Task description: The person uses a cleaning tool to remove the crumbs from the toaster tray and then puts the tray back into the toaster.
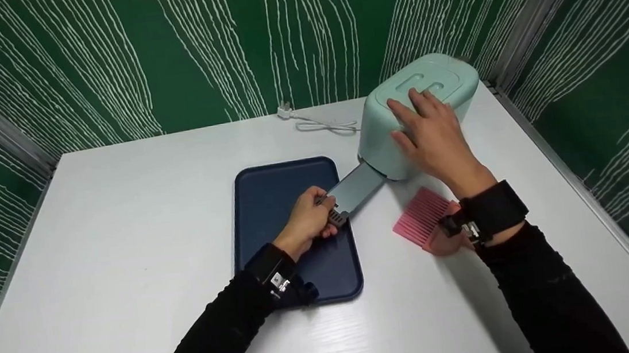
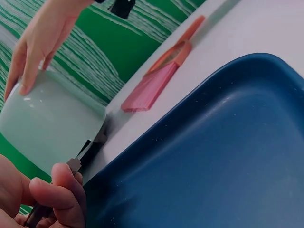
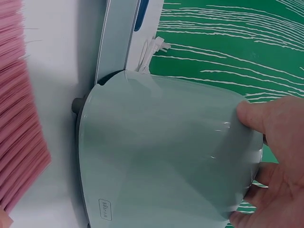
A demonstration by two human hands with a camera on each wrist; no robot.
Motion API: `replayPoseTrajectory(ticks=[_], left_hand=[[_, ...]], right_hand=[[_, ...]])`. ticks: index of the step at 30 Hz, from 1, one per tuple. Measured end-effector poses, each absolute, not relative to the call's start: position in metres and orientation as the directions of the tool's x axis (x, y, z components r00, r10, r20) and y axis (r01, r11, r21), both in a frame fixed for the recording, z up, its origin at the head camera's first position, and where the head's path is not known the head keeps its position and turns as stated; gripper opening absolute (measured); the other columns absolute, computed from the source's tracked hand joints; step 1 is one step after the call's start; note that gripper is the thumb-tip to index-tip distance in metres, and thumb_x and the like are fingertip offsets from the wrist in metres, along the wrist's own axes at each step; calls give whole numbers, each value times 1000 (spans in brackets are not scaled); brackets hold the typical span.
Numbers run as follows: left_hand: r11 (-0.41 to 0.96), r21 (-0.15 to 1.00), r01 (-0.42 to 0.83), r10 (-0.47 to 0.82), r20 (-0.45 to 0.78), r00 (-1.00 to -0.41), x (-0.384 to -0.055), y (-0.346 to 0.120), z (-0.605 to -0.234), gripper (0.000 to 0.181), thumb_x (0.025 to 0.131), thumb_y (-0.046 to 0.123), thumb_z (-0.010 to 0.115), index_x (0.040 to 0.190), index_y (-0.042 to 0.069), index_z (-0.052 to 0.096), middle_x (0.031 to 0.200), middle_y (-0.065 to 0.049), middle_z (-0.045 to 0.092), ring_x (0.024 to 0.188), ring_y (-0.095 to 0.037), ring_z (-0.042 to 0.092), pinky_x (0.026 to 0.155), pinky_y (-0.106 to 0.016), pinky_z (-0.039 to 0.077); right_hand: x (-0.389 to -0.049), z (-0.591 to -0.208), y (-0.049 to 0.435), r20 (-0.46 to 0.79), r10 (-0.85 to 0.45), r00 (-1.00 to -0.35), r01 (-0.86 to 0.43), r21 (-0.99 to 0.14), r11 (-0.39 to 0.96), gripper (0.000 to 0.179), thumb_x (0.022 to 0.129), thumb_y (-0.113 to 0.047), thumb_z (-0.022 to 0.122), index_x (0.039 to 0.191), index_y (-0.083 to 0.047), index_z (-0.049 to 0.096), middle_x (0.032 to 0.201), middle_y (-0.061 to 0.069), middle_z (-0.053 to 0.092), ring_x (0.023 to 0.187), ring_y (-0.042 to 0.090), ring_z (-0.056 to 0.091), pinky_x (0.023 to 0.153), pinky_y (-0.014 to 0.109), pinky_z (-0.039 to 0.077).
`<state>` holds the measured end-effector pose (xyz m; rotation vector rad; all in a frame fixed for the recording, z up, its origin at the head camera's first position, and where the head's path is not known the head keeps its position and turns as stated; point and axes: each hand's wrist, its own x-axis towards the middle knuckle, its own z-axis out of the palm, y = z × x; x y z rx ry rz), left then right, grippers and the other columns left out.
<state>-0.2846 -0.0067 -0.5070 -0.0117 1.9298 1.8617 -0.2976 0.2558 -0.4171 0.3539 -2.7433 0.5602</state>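
A mint-green toaster (image 1: 392, 140) with a covered top stands at the back right of the table. A flat metal crumb tray (image 1: 359, 188) sticks out from low on its near-left end. My left hand (image 1: 310, 217) pinches the slotted outer end of the crumb tray, above a dark blue serving tray (image 1: 254, 205). In the left wrist view its fingers (image 2: 57, 194) curl round that end. My right hand (image 1: 438, 141) rests on the toaster's top edge with its fingers spread. The right wrist view shows its thumb against the toaster's side (image 3: 166, 142).
A pink-bristled brush (image 1: 425, 218) with an orange handle lies below my right wrist, to the right of the serving tray. The toaster's white cord and plug (image 1: 285, 110) lie at the table's back edge. Green walls with white streaks enclose the table.
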Motion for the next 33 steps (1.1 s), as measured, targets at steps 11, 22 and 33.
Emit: replayPoseTrajectory(ticks=[11, 22, 33], left_hand=[[127, 939, -319, 303, -343, -889, -292, 2, -508, 7, 114, 12, 52, 116, 6, 51, 85, -12, 61, 47, -9, 56, 41, -17, 45], [88, 905, -416, 324, -421, -847, -295, -8, -503, 6, 114, 12, 50, 114, 7, 51, 86, -12, 62, 48, -9, 54, 41, -16, 42], [80, 901, -427, 328, -429, -842, -299, 6, -503, 4, 114, 11, 49, 112, 8, 48, 86, -12, 61, 48, -9, 56, 42, -16, 43]], right_hand=[[-295, -417, 257, 341, -170, -924, -281, -309, 908, 53, 111, -21, 60, 162, -11, 47, 168, 33, 35, 157, 55, 29, 128, 71, 23], [-297, -416, 256, 332, -168, -928, -279, -321, 905, 54, 111, -20, 60, 163, -11, 46, 170, 33, 33, 160, 53, 27, 131, 69, 20], [-297, -418, 256, 342, -158, -927, -273, -323, 906, 54, 111, -20, 60, 162, -11, 47, 169, 33, 33, 159, 54, 27, 130, 70, 20]])
